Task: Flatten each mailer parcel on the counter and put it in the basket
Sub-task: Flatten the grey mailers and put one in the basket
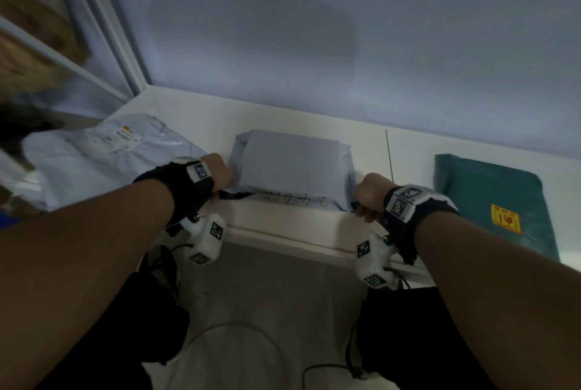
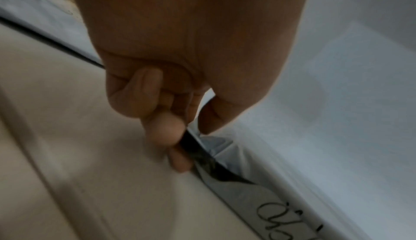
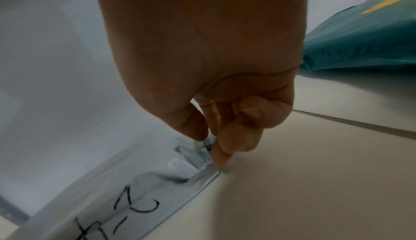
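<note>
A grey mailer parcel (image 1: pixel 292 163) lies on the white counter (image 1: pixel 283 219), its near flap bearing handwritten marks. My left hand (image 1: pixel 220 180) pinches the flap's near left corner (image 2: pixel 202 147) between thumb and curled fingers. My right hand (image 1: pixel 366 201) pinches the near right corner (image 3: pixel 202 153) the same way. A teal mailer (image 1: pixel 490 201) with a yellow sticker lies to the right. A larger pale grey mailer (image 1: pixel 103 153) with a label lies crumpled at the left. No basket shows in any view.
A pale wall (image 1: pixel 314 43) rises just behind the parcels. A shelf frame (image 1: pixel 103 53) with brown boxes stands at the far left. Cables (image 1: pixel 239 330) run over the floor below the counter's front edge.
</note>
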Demonstrator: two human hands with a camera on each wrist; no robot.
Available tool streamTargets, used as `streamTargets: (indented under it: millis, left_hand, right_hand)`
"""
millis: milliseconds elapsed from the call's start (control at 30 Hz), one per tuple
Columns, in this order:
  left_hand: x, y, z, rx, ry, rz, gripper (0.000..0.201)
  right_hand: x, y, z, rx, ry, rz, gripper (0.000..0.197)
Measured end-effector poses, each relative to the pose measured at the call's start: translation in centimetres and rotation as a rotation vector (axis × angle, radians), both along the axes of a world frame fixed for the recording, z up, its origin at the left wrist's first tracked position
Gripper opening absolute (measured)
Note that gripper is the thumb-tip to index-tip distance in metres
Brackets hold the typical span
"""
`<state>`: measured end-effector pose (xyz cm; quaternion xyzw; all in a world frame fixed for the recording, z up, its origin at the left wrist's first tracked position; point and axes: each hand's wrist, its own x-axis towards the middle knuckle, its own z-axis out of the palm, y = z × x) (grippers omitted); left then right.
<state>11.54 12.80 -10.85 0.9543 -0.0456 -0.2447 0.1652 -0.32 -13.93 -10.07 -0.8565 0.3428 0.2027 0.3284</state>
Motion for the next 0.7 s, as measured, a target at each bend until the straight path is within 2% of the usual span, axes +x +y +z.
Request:
streamTargets:
  millis: [100, 167, 233, 300, 367, 500, 600, 633, 700]
  left_hand:
    - [-0.4, 0.2, 1.3, 0.000, 0.169, -0.025, 0.028]
    - [-0.6, 0.4, 1.8, 0.008, 0.195, -0.028, 0.028]
    - [-0.8, 0.3, 1.7, 0.029, 0.177, -0.038, 0.030]
    - [-0.7, 0.4, 1.4, 0.008, 0.172, -0.031, 0.053]
    - [-0.6, 0.7, 1.1, -0.022, 0.162, -0.030, 0.064]
    - [-0.3, 1.1, 0.0, -0.041, 0.114, -0.041, 0.068]
    - [-0.3, 1.1, -0.7, -0.039, 0.046, -0.058, 0.066]
    - [-0.4, 1.1, -0.7, -0.005, -0.002, -0.080, 0.065]
    - [-0.4, 1.1, -0.3, 0.111, -0.096, -0.144, 0.067]
  right_hand:
    - [-0.2, -0.1, 0.2, 0.029, 0.100, 0.009, 0.020]
    - [-0.1, 0.0, 0.2, 0.047, 0.132, 0.040, 0.021]
    - [0.2, 0.0, -0.1, 0.004, 0.156, 0.113, 0.023]
    - [0.5, -0.2, -0.4, -0.038, 0.135, 0.175, 0.020]
    - [0.8, -0.2, -0.7, -0.078, 0.126, 0.206, 0.021]
    - [1.0, -0.4, -1.3, -0.211, 0.149, 0.276, 0.027]
    - [0.8, -0.5, -1.3, -0.275, 0.136, 0.340, 0.018]
    - [0.8, -0.5, -1.0, -0.295, 0.135, 0.368, 0.015]
    - [0.9, -0.9, -0.7, -0.292, 0.098, 0.332, 0.029]
